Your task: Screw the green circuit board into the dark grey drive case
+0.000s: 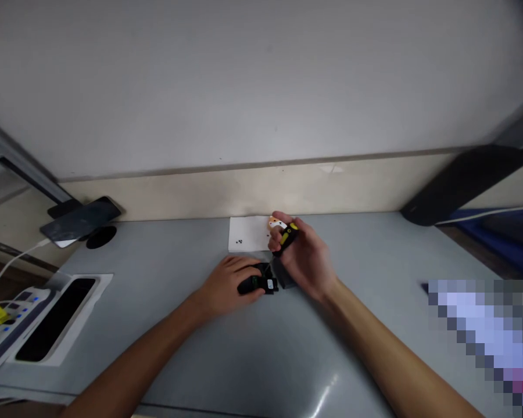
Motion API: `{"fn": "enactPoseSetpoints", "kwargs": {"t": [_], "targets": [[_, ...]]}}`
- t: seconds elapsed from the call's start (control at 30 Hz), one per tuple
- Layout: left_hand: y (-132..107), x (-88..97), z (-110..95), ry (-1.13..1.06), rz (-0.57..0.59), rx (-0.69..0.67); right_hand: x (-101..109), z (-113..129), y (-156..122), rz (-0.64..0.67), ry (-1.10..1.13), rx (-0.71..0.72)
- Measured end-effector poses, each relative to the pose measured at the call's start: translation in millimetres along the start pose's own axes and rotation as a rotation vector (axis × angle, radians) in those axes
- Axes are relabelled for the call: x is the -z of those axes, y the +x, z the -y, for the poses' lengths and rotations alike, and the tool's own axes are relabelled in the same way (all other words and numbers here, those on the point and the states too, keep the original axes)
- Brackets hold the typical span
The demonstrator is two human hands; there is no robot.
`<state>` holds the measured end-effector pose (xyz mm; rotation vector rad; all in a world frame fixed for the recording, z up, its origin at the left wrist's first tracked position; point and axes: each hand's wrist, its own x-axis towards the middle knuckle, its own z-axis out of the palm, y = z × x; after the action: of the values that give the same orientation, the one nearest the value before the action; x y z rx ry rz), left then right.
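Observation:
My right hand point(311, 258) is closed around a black and yellow screwdriver point(289, 233), its thin shaft slanting down to the left. The tip meets a small black device point(270, 284) that has a whitish label and a bit of green circuit board showing. My left hand point(230, 284) steadies this device against the desk, fingers wrapped over its left side. A dark flat piece point(285, 276) lies just right of the device, partly under my right hand. Behind them, a white sheet point(248, 232) carries several tiny dark screws point(239, 241) and an orange and white cartoon picture, partly hidden by my fingers.
On the left are a phone on a stand point(82, 220), another dark phone-like slab point(56, 319) on white paper, and a power strip point(20, 316) with cables. A black cylinder point(457, 183) leans at the back right. The wall borders the grey desk point(192, 366).

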<state>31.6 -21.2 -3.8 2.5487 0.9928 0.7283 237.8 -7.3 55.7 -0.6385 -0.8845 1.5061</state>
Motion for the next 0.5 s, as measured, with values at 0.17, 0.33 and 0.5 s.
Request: {"fn": "enactPoseSetpoints", "kwargs": {"t": [0.17, 0.33, 0.5], "targets": [[1, -0.1, 0, -0.004, -0.001, -0.006, -1, 5, -5, 0.018, -0.003, 0.000], [1, 0.0, 0, -0.007, 0.009, -0.005, -1, 0, -4, -0.058, -0.344, 0.157], [1, 0.9, 0, -0.011, 0.013, -0.005, 6, -8, -2, -0.164, -0.657, 0.348]]}}
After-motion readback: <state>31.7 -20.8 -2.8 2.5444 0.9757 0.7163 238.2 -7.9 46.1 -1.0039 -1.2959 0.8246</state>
